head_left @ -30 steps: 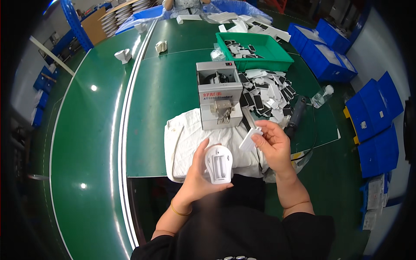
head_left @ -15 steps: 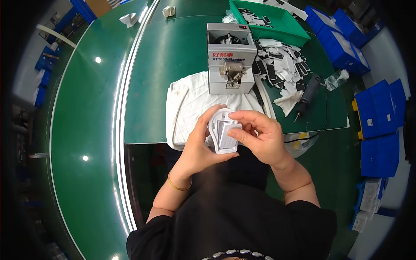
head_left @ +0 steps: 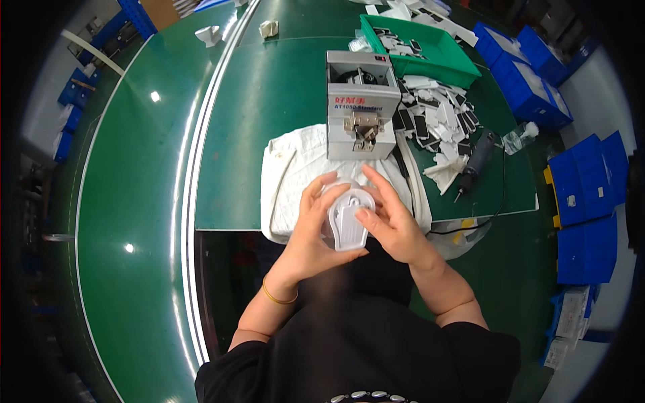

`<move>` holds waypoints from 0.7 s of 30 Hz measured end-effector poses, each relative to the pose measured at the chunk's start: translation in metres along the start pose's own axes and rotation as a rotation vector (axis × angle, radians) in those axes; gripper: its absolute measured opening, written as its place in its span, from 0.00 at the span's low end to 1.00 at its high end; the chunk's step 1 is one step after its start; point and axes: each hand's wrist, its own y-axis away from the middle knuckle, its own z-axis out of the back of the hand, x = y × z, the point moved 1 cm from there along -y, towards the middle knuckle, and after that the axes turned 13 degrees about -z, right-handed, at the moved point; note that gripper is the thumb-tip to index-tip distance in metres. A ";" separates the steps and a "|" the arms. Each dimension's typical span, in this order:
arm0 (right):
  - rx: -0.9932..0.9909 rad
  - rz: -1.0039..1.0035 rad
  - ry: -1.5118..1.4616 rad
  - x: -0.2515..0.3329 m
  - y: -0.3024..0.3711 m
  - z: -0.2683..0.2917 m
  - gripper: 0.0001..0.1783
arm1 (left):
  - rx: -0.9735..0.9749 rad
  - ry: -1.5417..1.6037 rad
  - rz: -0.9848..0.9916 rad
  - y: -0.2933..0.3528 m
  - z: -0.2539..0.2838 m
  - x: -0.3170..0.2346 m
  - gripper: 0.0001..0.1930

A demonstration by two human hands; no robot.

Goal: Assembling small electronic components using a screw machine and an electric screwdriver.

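Both hands hold a white plastic housing (head_left: 351,232) above the near edge of the green table. It is rounded at the top and narrower at the bottom, and a ribbed cover panel lies in its recess. My left hand (head_left: 310,225) is closed round its left side and lower edge, thumb underneath. With its thumb on the upper right of the panel, my right hand (head_left: 396,232) grips the right side; the index finger is stretched out past the top. The fingers hide part of the housing's back and sides.
Behind the hands, a grey bench machine (head_left: 363,107) stands by a white cloth (head_left: 279,178). To its right are a heap of white and black plastic parts (head_left: 437,117), a green tray (head_left: 463,70), a corded power screwdriver (head_left: 477,161) and a clear bottle (head_left: 521,139). Blue bins (head_left: 578,174) line the far right.
The ribbed panel, tilted and partly out of the recess before, now lies flatter inside the housing. My right thumb has moved onto it, and my right index finger has lifted off the top and straightened.
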 end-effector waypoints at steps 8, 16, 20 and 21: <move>-0.033 0.216 0.065 -0.004 -0.006 -0.001 0.42 | -0.198 0.541 0.132 -0.001 -0.001 0.003 0.34; -0.107 0.321 0.221 -0.002 -0.009 -0.003 0.38 | -0.236 0.434 0.134 0.003 -0.007 0.000 0.34; -0.133 0.276 0.128 -0.004 -0.012 0.002 0.37 | -0.290 0.457 0.235 -0.003 -0.011 -0.005 0.41; -0.117 0.231 0.097 -0.006 -0.012 0.004 0.38 | -0.166 0.312 0.210 -0.004 -0.007 -0.010 0.45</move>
